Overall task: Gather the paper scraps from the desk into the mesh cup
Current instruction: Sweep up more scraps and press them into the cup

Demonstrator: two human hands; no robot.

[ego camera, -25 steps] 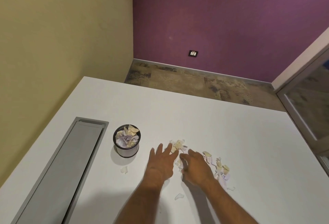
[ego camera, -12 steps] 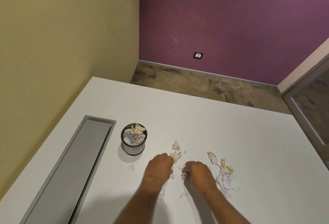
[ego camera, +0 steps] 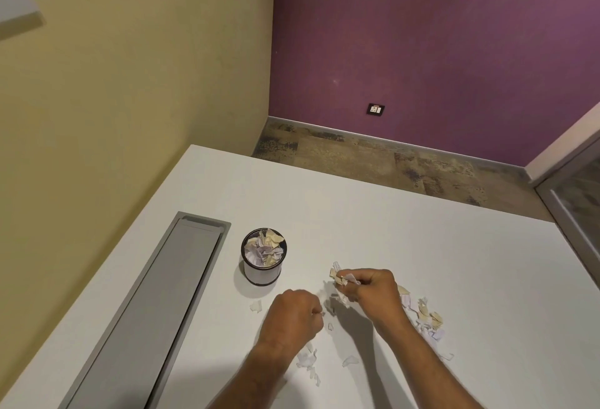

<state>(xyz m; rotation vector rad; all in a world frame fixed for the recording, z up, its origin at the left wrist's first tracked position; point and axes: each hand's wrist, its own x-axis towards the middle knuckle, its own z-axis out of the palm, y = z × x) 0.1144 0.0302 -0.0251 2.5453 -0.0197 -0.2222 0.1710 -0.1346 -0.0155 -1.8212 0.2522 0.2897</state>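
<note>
The mesh cup [ego camera: 261,273] stands on the white desk [ego camera: 422,262], heaped with cream and lilac paper scraps. To its right, my right hand [ego camera: 373,295] is raised slightly and pinches a few scraps [ego camera: 344,278] in its fingertips. My left hand [ego camera: 292,321] is curled into a fist just below and right of the cup, with a bit of paper showing at its fingertips. Loose scraps [ego camera: 425,321] lie to the right of my right wrist. More scraps [ego camera: 308,360] lie by my left forearm, and one piece [ego camera: 256,306] lies near the cup's base.
A long grey cable-tray lid [ego camera: 156,311] is set into the desk left of the cup. The desk's far edge meets a carpeted floor [ego camera: 389,161]. A glass partition [ego camera: 578,194] stands at the right.
Both hands closed over scraps on the desk. My right hand then lifted up and away with paper pinched, while my left stayed low as a fist. The camera view shifted slightly.
</note>
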